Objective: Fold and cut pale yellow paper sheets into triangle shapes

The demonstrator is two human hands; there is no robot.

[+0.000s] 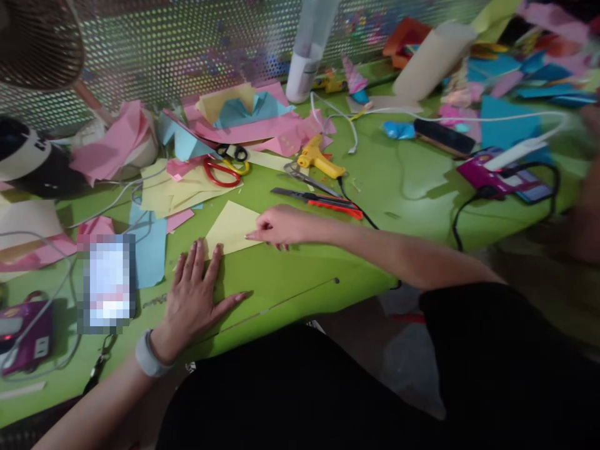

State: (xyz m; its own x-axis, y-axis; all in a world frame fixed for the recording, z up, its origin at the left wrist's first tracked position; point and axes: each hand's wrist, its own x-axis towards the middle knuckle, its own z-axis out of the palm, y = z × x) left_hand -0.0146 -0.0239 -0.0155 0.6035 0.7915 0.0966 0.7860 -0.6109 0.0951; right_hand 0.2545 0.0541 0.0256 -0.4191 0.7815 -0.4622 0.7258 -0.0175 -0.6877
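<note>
A folded piece of pale yellow paper [232, 228] lies on the green table, coming to a point at its top. My left hand [194, 294] rests flat with the fingers spread, its fingertips on or beside the paper's lower left corner. At the paper's right side is my right hand [281, 226], closed, the fingers curled and the thumb side pressed to the sheet. That hand hides the right corner. Just beyond it lie a utility knife [304, 196] and another one with an orange handle [337, 209].
Behind are scissors [221, 174], a yellow glue gun [321, 157] with its cord, and loose coloured paper [175, 190]. A blurred-out phone [110, 281] lies left, near a purple power box [28, 334]. Another purple box [492, 178] with cables sits right.
</note>
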